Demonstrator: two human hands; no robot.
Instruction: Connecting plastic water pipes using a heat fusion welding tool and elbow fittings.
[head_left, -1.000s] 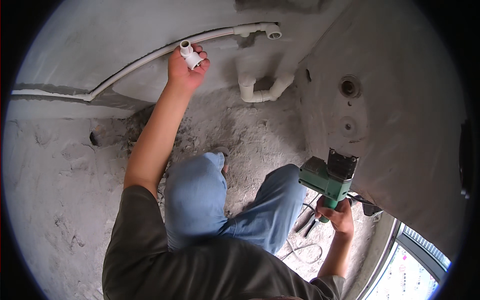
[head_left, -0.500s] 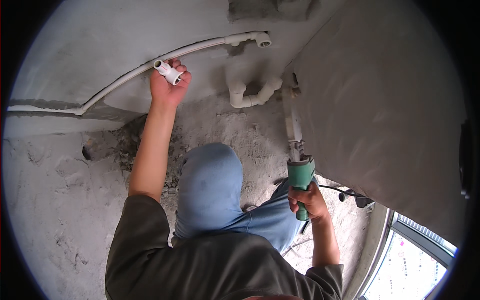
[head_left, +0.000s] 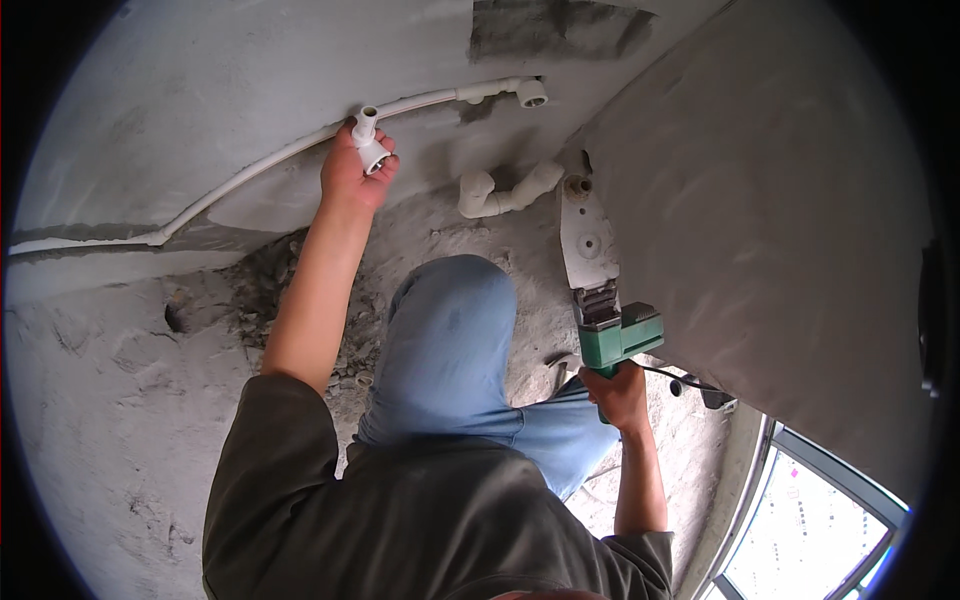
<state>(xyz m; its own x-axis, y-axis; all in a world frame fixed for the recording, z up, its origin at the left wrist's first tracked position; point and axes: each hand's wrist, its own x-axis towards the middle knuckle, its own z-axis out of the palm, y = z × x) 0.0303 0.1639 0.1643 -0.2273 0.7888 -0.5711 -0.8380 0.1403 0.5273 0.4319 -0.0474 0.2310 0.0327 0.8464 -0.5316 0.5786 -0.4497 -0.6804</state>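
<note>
My left hand (head_left: 348, 182) is raised to the wall, its fingers wrapped round a white plastic pipe elbow (head_left: 371, 157) with a short stub pointing up. Close behind it, a white pipe (head_left: 262, 163) runs along a groove in the wall to an elbow outlet (head_left: 531, 93). My right hand (head_left: 622, 396) grips the handle of a green pipe fusion welder (head_left: 606, 345), mostly hiding the handle. The tool's flat metal heating plate (head_left: 585, 222) points away from me, its broad face showing, with a brass-coloured round die at the far end.
A U-shaped white drain pipe (head_left: 508, 200) stands out by the wall's foot, left of the heating plate. A grey side wall (head_left: 760, 220) rises close on the right. Rubble (head_left: 268, 285) lies on the rough floor at left. A black cord (head_left: 672, 374) trails from the welder.
The welder has turned in my right hand, so the plate's broad face now shows instead of its edge. My left hand has shifted right in view and tilted the elbow, stub more upright.
</note>
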